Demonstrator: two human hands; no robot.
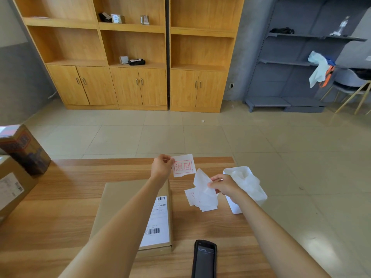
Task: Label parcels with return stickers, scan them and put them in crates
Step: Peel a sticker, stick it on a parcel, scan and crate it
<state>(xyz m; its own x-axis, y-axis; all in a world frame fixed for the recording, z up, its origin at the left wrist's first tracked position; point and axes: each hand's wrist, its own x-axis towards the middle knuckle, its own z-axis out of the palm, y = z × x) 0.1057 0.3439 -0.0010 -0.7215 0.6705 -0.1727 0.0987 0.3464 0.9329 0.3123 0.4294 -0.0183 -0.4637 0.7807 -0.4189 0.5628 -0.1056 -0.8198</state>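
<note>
**Now: sticker peeled, backing paper in the other hand**

Up above the far part of the desk (60,197), the left hand (161,165) pinches a white return sticker (183,165) by its left edge; the sticker faces the camera and shows two red characters inside a red frame. The right hand (223,186) has its fingers and thumb closed on a thin, crumpled sheet of white backing paper (201,180), held just right of and below the sticker, apart from it.

Under the right hand, a loose pile of more white stickers (200,199) lies on the desk. Just beside that pile, at the desk's right edge, stands a white bin (259,197) with crumpled white paper in it.

Below the left forearm a flat brown parcel (120,197) lies on the desk, its white shipping label (157,221) with barcodes facing up along its right side. Near the parcel's near right corner, a black handheld scanner (204,257) lies on the desk, screen up.

At the desk's left end sit a brown carton (12,189) with a label and a dark printed box (26,151), tilted against it.

Across the tiled floor (180,137) stand wooden cabinets (128,57) and a grey shelf rack (301,67).
</note>
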